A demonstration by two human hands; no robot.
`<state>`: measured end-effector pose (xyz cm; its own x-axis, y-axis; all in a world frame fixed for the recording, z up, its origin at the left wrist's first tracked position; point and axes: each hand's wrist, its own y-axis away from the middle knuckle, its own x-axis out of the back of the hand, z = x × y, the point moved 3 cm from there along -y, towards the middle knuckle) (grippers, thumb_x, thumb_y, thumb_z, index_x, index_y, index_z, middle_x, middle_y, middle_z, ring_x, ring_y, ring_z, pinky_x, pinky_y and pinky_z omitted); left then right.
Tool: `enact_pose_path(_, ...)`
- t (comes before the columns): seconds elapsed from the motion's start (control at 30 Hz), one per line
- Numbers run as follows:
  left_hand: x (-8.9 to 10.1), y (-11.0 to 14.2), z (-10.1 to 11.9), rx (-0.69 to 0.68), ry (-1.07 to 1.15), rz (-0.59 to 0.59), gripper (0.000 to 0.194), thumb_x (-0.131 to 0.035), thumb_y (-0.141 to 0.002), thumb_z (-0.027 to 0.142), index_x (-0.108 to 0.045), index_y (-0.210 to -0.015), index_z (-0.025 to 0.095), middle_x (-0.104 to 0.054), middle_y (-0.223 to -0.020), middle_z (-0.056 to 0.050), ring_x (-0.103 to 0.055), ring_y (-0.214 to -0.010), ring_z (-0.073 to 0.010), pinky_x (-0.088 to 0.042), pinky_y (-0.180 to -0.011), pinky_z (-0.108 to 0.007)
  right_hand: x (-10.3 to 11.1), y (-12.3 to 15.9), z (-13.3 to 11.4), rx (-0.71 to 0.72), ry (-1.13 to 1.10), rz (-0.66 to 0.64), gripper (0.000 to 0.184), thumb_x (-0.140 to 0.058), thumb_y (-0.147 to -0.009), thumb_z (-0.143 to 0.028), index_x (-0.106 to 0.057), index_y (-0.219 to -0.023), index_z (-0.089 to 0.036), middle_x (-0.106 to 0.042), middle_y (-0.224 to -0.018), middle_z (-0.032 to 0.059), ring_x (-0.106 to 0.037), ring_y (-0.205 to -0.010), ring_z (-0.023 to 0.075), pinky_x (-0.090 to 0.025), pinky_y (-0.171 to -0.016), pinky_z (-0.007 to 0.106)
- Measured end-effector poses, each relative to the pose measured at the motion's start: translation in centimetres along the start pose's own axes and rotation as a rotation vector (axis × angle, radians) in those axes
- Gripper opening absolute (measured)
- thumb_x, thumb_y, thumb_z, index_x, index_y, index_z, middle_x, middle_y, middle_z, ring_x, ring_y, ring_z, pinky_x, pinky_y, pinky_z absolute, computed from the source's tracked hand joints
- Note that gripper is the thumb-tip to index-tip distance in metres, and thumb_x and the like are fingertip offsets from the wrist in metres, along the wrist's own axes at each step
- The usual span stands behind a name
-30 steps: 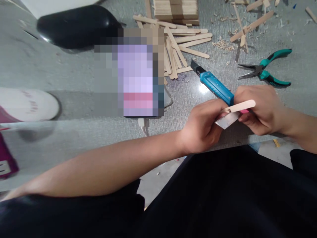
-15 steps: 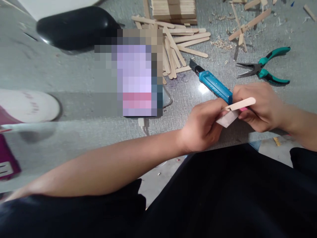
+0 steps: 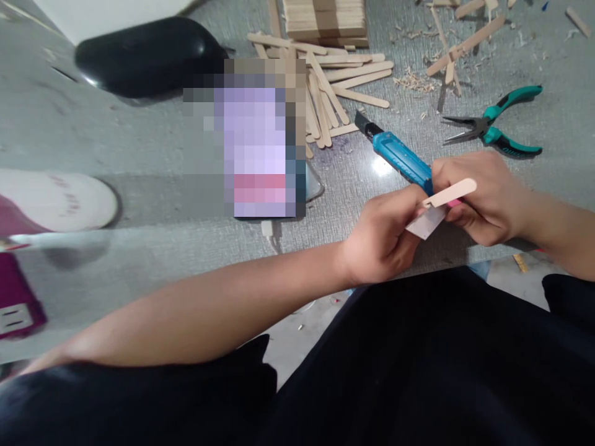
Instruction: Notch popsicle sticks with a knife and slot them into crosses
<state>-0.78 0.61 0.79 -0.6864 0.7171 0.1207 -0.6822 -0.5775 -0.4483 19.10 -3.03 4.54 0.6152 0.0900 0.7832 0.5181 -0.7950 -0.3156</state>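
My left hand (image 3: 379,238) is closed on the end of a pale wooden craft stick (image 3: 452,191) at the table's near edge. Just beneath the stick a flat silvery blade (image 3: 425,224) sticks out between my two hands. My right hand (image 3: 483,195) is closed round a pink-handled tool that carries this blade; only a sliver of pink shows under the stick. The blade's edge meets the stick close to my left fingertips. A blue utility knife (image 3: 395,155) lies on the table right behind my right hand.
Loose craft sticks (image 3: 344,80) and a stacked bundle (image 3: 325,18) lie at the back, with shavings and a glued stick cross (image 3: 453,52). Teal-handled pliers (image 3: 497,124) rest at right. A blurred phone (image 3: 264,148), a black object (image 3: 149,56) and a white lid (image 3: 56,201) stand left on the grey table (image 3: 139,260).
Both hands, with the stick and blade, keep the same grip and have barely shifted; the camera view has drifted slightly.
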Motion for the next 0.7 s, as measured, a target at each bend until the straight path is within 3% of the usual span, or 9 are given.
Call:
enact_pose_path(0.27, -0.02, -0.21, 0.01, -0.081, -0.055, 0.002, 0.029, -0.051, -0.124, 0.035, -0.053, -0.097, 0.026, -0.061, -0.078, 0.003, -0.055, -0.059, -0.0123, -0.045, -0.060, -0.030, 0.35, 0.08, 0.74, 0.066, -0.080, -0.062, 0.046, -0.030, -0.127, -0.060, -0.049, -0.101, -0.027, -0.055, -0.083, -0.0032, -0.047, -0.066, 0.0146, -0.034, -0.062, 0.033)
enact_pose_path(0.47, -0.09, -0.57, 0.54, -0.083, -0.020, -0.038, 0.025, -0.054, -0.122, 0.028, -0.054, -0.097, 0.026, -0.059, -0.076, 0.004, -0.058, -0.061, -0.0127, -0.047, -0.061, -0.030, 0.13, -0.24, 0.07, 0.001, -0.067, -0.092, 0.050, -0.028, -0.125, -0.066, -0.045, -0.097, -0.028, -0.055, -0.081, -0.0031, -0.043, -0.064, 0.0157, -0.033, -0.062, 0.037)
enact_pose_path(0.57, -0.11, -0.60, 0.57, -0.070, -0.014, -0.044, 0.029, -0.052, -0.124, 0.034, -0.055, -0.096, 0.026, -0.061, -0.075, 0.002, -0.060, -0.062, -0.0129, -0.050, -0.064, -0.031, 0.19, -0.19, 0.01, -0.019, -0.061, -0.086, 0.050, -0.026, -0.125, -0.065, -0.045, -0.098, -0.028, -0.056, -0.081, -0.0027, -0.042, -0.064, 0.0159, -0.032, -0.063, 0.037)
enact_pose_path(0.7, -0.09, -0.36, 0.23, -0.045, -0.041, 0.008, 0.033, -0.052, -0.125, 0.041, -0.054, -0.096, 0.026, -0.059, -0.074, 0.002, -0.054, -0.057, -0.0116, -0.045, -0.056, -0.030, 0.48, 0.11, 0.47, 0.051, -0.076, -0.050, 0.046, -0.029, -0.127, -0.060, -0.048, -0.102, -0.027, -0.052, -0.082, -0.0032, -0.044, -0.065, 0.0153, -0.033, -0.062, 0.035)
